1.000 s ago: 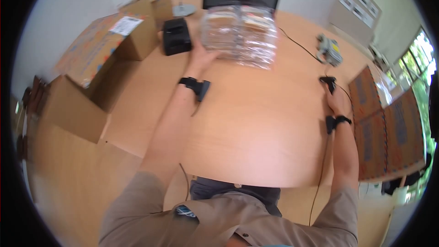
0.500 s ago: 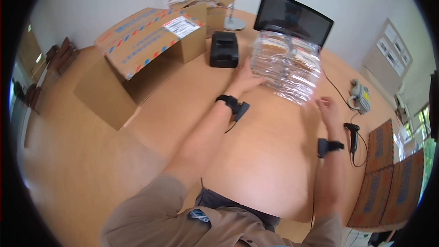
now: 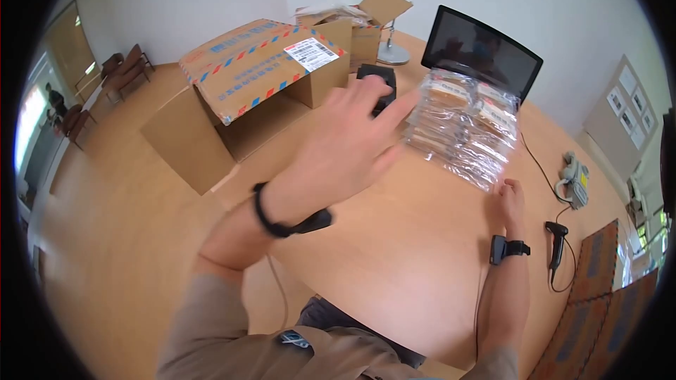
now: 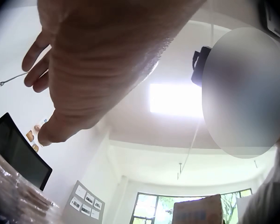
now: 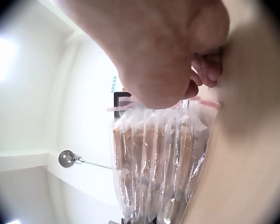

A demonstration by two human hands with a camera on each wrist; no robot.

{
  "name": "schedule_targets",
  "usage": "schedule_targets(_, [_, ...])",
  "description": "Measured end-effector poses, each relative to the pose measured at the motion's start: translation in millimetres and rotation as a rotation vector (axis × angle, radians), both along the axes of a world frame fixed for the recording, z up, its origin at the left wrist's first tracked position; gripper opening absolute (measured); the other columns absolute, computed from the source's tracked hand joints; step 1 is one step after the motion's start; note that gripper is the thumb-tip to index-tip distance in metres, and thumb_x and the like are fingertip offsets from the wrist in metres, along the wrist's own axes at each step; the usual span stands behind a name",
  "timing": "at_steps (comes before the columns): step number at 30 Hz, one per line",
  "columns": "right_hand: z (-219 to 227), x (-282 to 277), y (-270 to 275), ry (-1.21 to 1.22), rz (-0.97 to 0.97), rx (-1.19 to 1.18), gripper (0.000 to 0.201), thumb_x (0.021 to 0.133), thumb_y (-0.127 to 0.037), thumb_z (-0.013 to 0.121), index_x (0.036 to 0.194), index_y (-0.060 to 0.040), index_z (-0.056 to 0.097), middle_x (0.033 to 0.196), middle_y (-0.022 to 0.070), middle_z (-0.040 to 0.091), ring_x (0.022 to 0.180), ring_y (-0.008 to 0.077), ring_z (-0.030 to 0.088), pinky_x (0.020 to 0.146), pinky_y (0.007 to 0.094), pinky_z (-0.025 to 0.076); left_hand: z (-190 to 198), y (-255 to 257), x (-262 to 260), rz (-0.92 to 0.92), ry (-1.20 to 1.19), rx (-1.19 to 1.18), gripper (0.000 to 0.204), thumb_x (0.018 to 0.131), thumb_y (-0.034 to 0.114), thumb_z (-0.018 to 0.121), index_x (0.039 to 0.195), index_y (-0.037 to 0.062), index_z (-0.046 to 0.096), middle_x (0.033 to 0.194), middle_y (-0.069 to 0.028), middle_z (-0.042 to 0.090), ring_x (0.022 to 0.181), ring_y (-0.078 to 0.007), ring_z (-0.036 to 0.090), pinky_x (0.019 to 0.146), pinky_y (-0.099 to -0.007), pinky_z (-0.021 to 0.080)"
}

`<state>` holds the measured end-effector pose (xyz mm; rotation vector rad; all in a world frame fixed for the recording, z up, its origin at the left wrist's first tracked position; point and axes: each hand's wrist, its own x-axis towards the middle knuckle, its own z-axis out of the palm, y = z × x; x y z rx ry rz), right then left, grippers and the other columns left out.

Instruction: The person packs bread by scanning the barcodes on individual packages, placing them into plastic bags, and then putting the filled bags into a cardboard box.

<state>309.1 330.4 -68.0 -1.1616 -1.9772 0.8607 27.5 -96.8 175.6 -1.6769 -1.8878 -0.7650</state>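
My left hand (image 3: 352,137) is raised over the table, its fingers spread and holding nothing. It covers part of a black desktop printer (image 3: 380,77) in the head view; in the left wrist view the hand (image 4: 98,70) shows against wall and ceiling. A clear plastic air-cushion pack (image 3: 461,130) with brown contents leans up in front of the monitor. Near its lower right corner, my right hand (image 3: 512,204) stays low at the table with loosely bent fingers. The right wrist view has those fingers (image 5: 207,70) beside the pink edge of the pack (image 5: 154,158).
On the left lies a large open cardboard box (image 3: 264,63), its flap jutting out. Behind are a smaller box (image 3: 362,42), a lamp base (image 3: 393,54) and the monitor (image 3: 486,49). To the right are a telephone (image 3: 576,181), a corded barcode scanner (image 3: 556,243) and stacked cartons (image 3: 595,260).
My left hand has left the pack's left side and risen toward the camera. The right hand has let go of the scanner and come to the pack's lower right corner. The view has turned left.
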Motion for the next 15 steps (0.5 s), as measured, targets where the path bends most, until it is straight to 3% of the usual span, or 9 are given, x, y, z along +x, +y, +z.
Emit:
schedule_targets(1, [8,0,-8,0.018,0.028,0.003,0.035,0.104,-0.021,0.059,0.124,0.0054,0.068,0.103,0.0140,0.074,0.093,0.0218,0.069,0.082,0.0362,0.054,9,-28,1,0.055,0.197,0.016,0.083,0.075,0.014,0.089,0.152,0.0103,0.060,0.138,-0.0149,0.057,0.126,-0.0358,0.059,0.106,-0.0496,0.047])
schedule_targets(3, [9,-1,-11,0.042,0.062,-0.006,0.033,0.106,-0.020,0.058,0.124,0.0067,0.067,0.100,0.0140,0.074,0.089,0.0208,0.069,0.080,0.0351,0.054,12,-77,-12,0.308,0.293,-0.063,0.089,0.068,0.012,0.092,0.152,0.0144,0.062,0.146,-0.0169,0.055,0.138,-0.0383,0.054,0.115,-0.0536,0.042])
schedule_targets(6, [2,2,-8,0.011,0.098,0.016,0.033,0.107,-0.022,0.057,0.125,0.0031,0.068,0.100,0.0087,0.072,0.093,0.0175,0.066,0.084,0.0342,0.052,15,-132,-69,0.775,0.355,-0.267,0.112,0.064,0.005,0.092,0.164,0.0245,0.047,0.157,-0.0183,0.048,0.153,-0.0419,0.043,0.127,-0.0626,0.033])
schedule_targets(7, [4,-1,-9,0.016,0.101,0.019,0.032,0.109,-0.023,0.057,0.123,0.0031,0.068,0.098,0.0075,0.071,0.091,0.0159,0.064,0.082,0.0332,0.051,16,-144,-94,0.763,0.349,-0.232,0.100,0.068,-0.001,0.087,0.159,0.0191,0.052,0.158,-0.0172,0.050,0.147,-0.0414,0.048,0.121,-0.0605,0.038])
schedule_targets(10, [-9,-6,-2,0.002,0.097,0.054,0.031,0.112,-0.025,0.057,0.120,0.0029,0.068,0.095,0.0054,0.069,0.087,0.0134,0.061,0.078,0.0313,0.050,9,-166,-174,0.645,0.336,-0.148,0.084,0.073,-0.001,0.082,0.153,0.0169,0.061,0.153,-0.0163,0.055,0.136,-0.0380,0.057,0.115,-0.0526,0.046])
schedule_targets(12, [-16,-7,8,-0.017,0.094,0.089,0.031,0.113,-0.025,0.058,0.119,0.0028,0.068,0.094,0.0045,0.069,0.085,0.0124,0.060,0.076,0.0304,0.049,10,-169,-198,0.556,0.266,-0.033,0.054,0.088,0.010,0.078,0.142,0.0144,0.071,0.127,-0.0168,0.071,0.112,-0.0396,0.069,0.100,-0.0448,0.054])
schedule_targets(13, [-19,-5,11,-0.015,0.100,0.089,0.031,0.109,-0.024,0.062,0.120,0.0039,0.068,0.098,0.0100,0.072,0.088,0.0179,0.065,0.079,0.0344,0.053,17,-168,-200,0.563,0.270,-0.035,0.054,0.088,0.010,0.078,0.142,0.0144,0.071,0.127,-0.0168,0.071,0.112,-0.0396,0.069,0.100,-0.0448,0.054])
schedule_targets(14, [-20,-5,11,-0.012,0.104,0.089,0.032,0.106,-0.023,0.066,0.122,0.0051,0.069,0.101,0.0154,0.075,0.091,0.0234,0.071,0.082,0.0383,0.056,26,-164,-198,0.680,0.115,-0.003,0.042,0.094,0.020,0.076,0.136,0.0118,0.073,0.109,-0.0165,0.072,0.099,-0.0375,0.070,0.092,-0.0422,0.055])
schedule_targets(15, [-22,-5,11,-0.008,0.108,0.090,0.032,0.106,-0.023,0.066,0.122,0.0051,0.069,0.101,0.0154,0.075,0.091,0.0234,0.071,0.082,0.0383,0.056,35,-161,-200,0.793,-0.042,0.032,0.036,0.101,0.030,0.075,0.130,0.0092,0.076,0.091,-0.0163,0.072,0.086,-0.0354,0.071,0.084,-0.0396,0.057])
